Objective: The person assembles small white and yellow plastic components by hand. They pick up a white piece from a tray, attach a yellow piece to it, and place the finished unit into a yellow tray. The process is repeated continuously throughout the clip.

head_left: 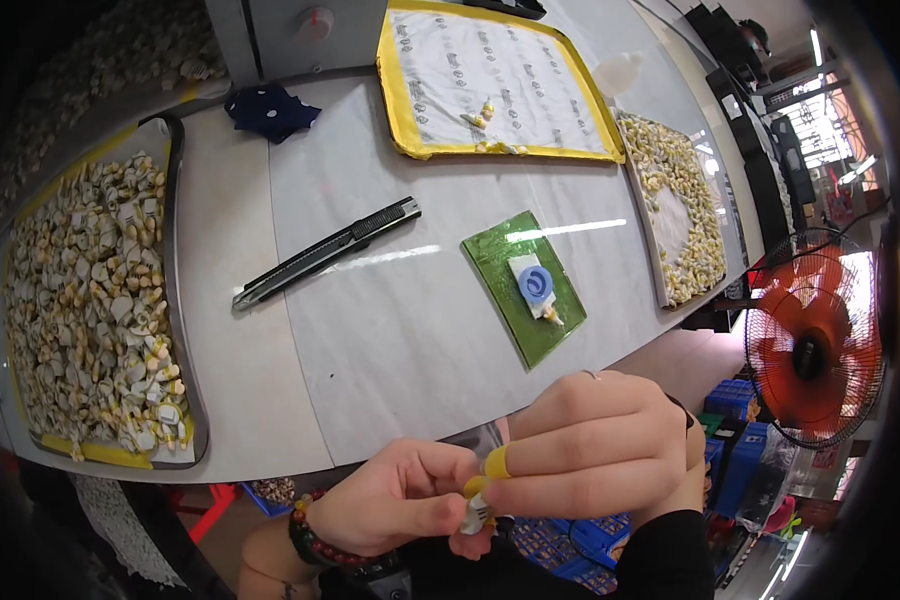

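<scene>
Both hands meet at the table's near edge. My left hand [395, 495], wearing beaded bracelets, pinches a small white figurine-like piece [477, 512] with dark marks and a yellow top. My right hand [600, 450] has its fingers curled in against the piece's top; a yellow band [496, 461] shows at its fingertips. What exactly the right fingers grip is hidden. Beyond them, a green plate [515, 262] lies on the table with a blue round piece [535, 284] on a white block and a small yellowish piece at its lower end.
A black utility knife [330, 250] lies mid-table. At left stands a tray [175, 300] heaped with small white-and-yellow pieces. A yellow-edged tray [402, 125] holds a few pieces; another tray [660, 280] at right holds many. A dark cloth [270, 112] lies far left. A fan [813, 345] stands at right.
</scene>
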Demonstrator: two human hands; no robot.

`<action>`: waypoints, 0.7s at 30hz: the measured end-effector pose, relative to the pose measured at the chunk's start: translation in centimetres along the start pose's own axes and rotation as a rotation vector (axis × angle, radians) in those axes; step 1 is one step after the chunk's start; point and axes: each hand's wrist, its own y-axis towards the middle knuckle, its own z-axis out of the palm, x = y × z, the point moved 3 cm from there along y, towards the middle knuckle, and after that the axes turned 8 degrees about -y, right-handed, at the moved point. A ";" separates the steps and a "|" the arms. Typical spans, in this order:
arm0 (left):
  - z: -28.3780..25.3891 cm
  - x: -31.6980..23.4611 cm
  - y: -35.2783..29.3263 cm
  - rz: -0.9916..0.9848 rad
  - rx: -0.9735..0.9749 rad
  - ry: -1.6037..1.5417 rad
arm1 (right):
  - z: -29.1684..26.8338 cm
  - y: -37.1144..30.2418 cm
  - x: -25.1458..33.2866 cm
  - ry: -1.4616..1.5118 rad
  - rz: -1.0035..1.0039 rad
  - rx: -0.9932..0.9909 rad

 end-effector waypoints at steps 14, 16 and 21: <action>-0.1 0.2 0.3 -0.068 0.013 -0.063 | -0.9 0.8 0.8 -0.195 -0.050 0.061; -0.1 0.2 0.3 -0.061 0.027 -0.063 | -0.8 0.9 0.7 -0.183 -0.047 0.054; 0.0 0.2 0.2 -0.062 -0.008 -0.083 | -0.6 0.7 0.8 -0.181 -0.031 0.076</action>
